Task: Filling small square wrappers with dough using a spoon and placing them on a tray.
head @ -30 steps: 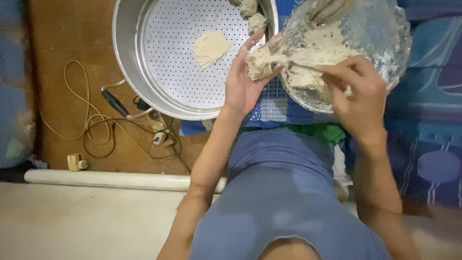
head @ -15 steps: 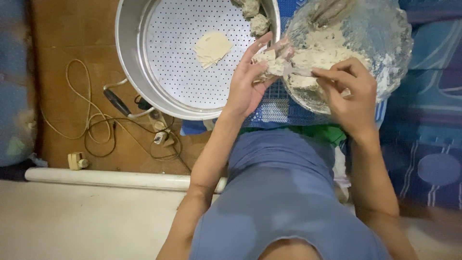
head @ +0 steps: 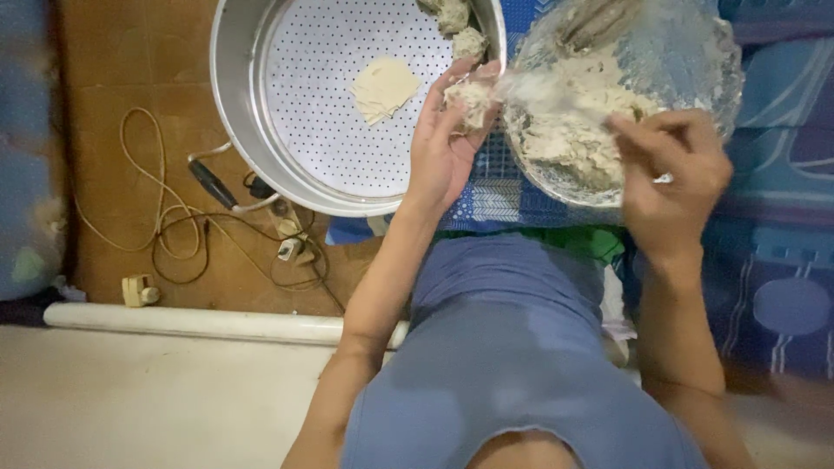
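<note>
1. Head view, looking straight down: left hand (head: pixel 447 143) is palm up, fingers curled loosely round a lump of dough (head: pixel 470 97) that sits at the fingertips.
2. Dough lump lies right at the rim of the perforated steamer tray (head: pixel 321 130), which spreads out on the hand's own left; the tray is nearer this hand than the other.
3. Right hand (head: pixel 673 178) hovers over the near edge of the glass bowl (head: pixel 704 52), fingers bent and pinched together; motion blur hides whether it grips any dough, so I cannot tell.
4. Dough mass (head: pixel 578 122) in the bowl lies between the two hands, just beside the left fingertips.
5. On the tray: a flat square wrapper (head: pixel 384 87) near the middle, and two shaped dough pieces (head: pixel 456 26) at the far rim, well apart from the wrapper.
6. Beyond the tray, on the brown floor: tangled cables (head: pixel 174 234).
</note>
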